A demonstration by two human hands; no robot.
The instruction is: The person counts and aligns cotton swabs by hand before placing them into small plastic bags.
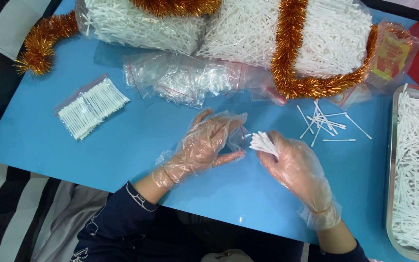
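White swab bundle (263, 143) pinched in right hand (297, 170) fingertips.

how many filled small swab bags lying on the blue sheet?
1: a sealed small bag of swabs lies left on the blue sheet, apart from the left hand. Others may hide in the clear bag pile.

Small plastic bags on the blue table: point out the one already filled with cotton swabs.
The filled bag lies alone at the left of the blue table, packed with neat white swabs. The empty bags sit heaped near the top, flat and clear.
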